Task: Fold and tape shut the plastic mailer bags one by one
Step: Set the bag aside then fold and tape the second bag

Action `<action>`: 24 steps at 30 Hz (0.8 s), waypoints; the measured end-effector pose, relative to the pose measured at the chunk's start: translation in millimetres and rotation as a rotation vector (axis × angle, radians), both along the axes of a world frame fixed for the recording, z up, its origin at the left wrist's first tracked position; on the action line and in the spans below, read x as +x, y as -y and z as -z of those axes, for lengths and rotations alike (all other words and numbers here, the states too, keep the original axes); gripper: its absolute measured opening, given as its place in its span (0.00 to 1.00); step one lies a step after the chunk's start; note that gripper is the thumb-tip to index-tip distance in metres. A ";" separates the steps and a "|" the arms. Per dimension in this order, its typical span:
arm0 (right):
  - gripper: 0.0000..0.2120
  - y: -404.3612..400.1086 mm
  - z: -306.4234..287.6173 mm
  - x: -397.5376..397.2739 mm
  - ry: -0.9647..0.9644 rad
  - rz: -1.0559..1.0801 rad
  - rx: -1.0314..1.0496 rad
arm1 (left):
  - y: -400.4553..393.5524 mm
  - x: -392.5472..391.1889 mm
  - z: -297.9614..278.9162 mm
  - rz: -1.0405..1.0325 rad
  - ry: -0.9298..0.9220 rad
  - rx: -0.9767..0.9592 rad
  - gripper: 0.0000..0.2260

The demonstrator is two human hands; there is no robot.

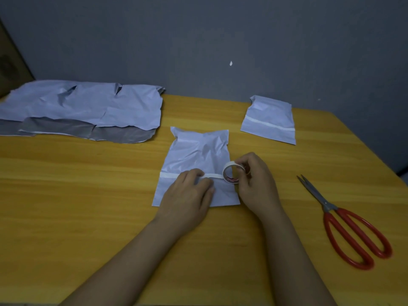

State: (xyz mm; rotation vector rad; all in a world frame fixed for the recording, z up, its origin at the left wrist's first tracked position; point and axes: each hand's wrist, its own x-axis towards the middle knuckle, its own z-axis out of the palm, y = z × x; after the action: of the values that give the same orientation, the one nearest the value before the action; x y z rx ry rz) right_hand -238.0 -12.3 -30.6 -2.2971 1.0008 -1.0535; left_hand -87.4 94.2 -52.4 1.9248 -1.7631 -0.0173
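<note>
A folded white plastic mailer bag (198, 151) is lying flat on the yellow wooden table (77, 206), near the middle and just in front of the person. What is inside it cannot be told, since the plastic is opaque and the bag is lying crumpled but flat. A strip of white tape (167, 175) is running across the bag over the edge of the folded flap, from the bag's left edge toward the right. The left hand (189, 195) is resting on the bag with its fingers laid fairly straight, pressing down on the tape and the flap and gripping nothing. The right hand (254, 182) is grasping the tape roll (230, 174) between thumb and fingers; the roll is standing on its edge on the bag at the end of the laid strip, near the bag's right side.

A second mailer bag (270, 120) is lying well apart at the far right of the table, folded, with a tape strip already across it. At the far left a loose pile of unfolded mailer bags (88, 107) is spreading out, white outside with grey inner faces showing along the near edge. Red-handled scissors (344, 221) are lying to the right of the right forearm, blades together and pointing away. A grey wall (198, 40) is standing behind the table.
</note>
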 end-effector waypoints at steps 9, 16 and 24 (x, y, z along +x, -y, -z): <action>0.07 -4.1 -3.4 1.4 0.119 0.013 -0.004 | -2.2 1.8 -7.1 0.035 -0.043 0.060 0.20; 0.10 -6.8 -3.0 7.1 0.215 -0.001 0.053 | -0.9 -2.3 -10.2 -0.018 -0.042 0.046 0.15; 0.12 -8.0 -1.4 8.3 0.202 -0.007 0.052 | 8.8 -2.6 -20.7 -0.086 0.013 0.085 0.14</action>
State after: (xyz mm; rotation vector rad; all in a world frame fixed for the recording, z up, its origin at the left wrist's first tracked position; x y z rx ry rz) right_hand -229.6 -4.3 -29.2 -2.1023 0.9277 -1.2146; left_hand -89.9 85.4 -31.8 2.0635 -1.7115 -0.0497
